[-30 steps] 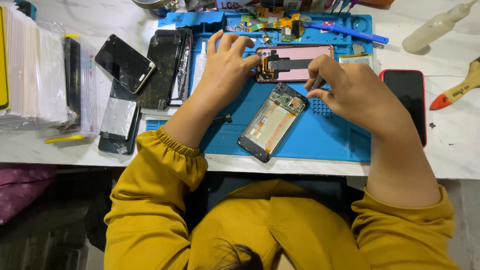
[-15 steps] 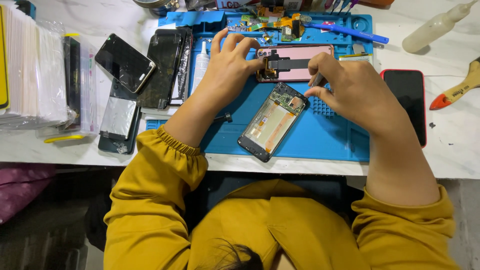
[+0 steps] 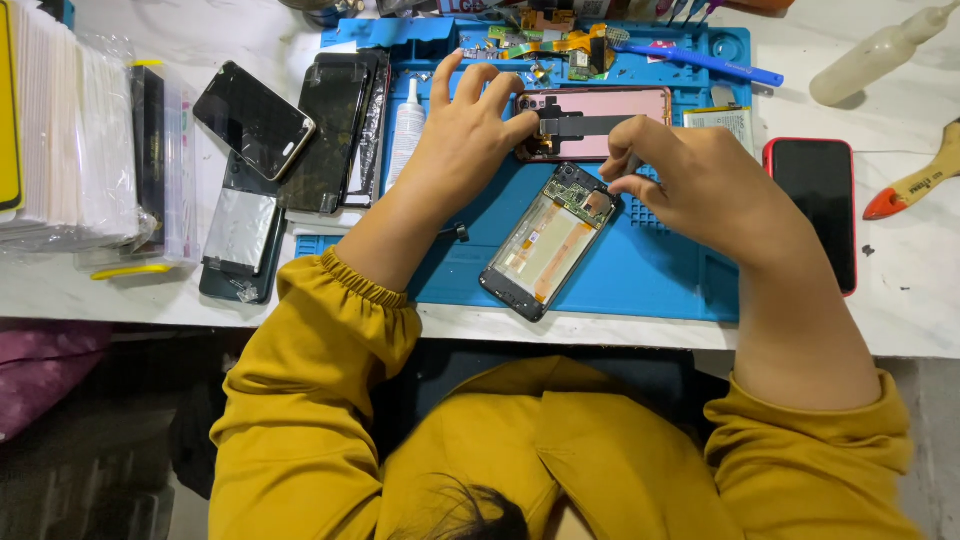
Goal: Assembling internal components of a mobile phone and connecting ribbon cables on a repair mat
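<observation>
Blue mat (image 3: 660,280) — both hands (image 3: 470,140) (image 3: 700,180) on pink phone (image 3: 620,105).

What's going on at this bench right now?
A person in yellow sleeves is working on opened phones over a blue work mat. The left hand rests on a pink phone back at the mat's far side, its thumb by a black part lying across it. The right hand pinches something small beside the top of an opened phone that lies diagonally with its insides exposed. A red-edged phone sits to the right, other phones and screens to the left.
</observation>
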